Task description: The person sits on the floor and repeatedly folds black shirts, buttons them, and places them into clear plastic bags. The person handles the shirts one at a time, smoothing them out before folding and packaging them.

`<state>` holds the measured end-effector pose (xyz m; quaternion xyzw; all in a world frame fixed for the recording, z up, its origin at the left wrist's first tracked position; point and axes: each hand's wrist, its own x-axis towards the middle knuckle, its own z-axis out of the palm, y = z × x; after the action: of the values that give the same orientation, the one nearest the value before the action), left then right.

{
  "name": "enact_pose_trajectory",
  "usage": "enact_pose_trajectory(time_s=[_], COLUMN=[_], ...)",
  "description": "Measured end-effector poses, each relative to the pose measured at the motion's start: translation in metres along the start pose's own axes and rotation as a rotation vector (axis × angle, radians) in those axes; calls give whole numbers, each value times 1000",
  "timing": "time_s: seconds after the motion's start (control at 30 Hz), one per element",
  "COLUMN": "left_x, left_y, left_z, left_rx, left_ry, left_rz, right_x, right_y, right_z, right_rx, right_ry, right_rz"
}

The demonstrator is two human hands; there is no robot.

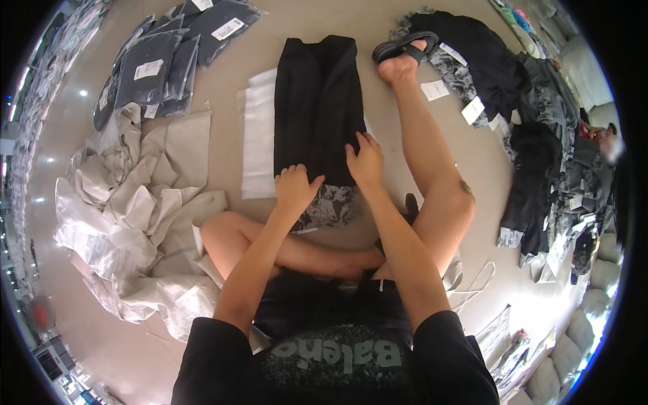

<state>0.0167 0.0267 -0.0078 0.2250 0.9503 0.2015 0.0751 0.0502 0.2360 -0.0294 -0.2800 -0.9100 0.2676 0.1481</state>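
The left hand and right hand sat apart at the black garment's lower edges, any grip unclear. Seemingly folded narrow but unbagged, it overlapped white sheets on the floor; bagged garments lay far left, loose garments right.

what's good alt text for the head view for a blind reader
A seated person's left hand and right hand rest on a folded black garment with grey patterned fabric at its near end, partly over white sheeting. Bagged clothes lie upper left, crumpled pale sacking left, dark clothes right.
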Motion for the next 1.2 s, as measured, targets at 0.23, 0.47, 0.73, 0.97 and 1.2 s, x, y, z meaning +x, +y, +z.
enact_pose_trajectory(time_s=[0.23,0.47,0.73,0.97,1.2], left_x=[-8,-39,10,20,43], left_y=[-3,-56,-12,-18,-134], left_z=[-16,7,-2,24,-65], left_rx=[-1041,-323,-248,-309,-829], left_ry=[-22,-45,333,332,528], left_rz=[-230,-167,157,26,-546], right_x=[4,-19,-39,-48,-56], right_y=[-33,-26,-23,-28,-36], right_z=[-16,44,40,40,25], right_rx=[213,307,190,127,90], right_ry=[91,-75,5,5,60], right_rz=[-217,-211,-357,-355,-381])
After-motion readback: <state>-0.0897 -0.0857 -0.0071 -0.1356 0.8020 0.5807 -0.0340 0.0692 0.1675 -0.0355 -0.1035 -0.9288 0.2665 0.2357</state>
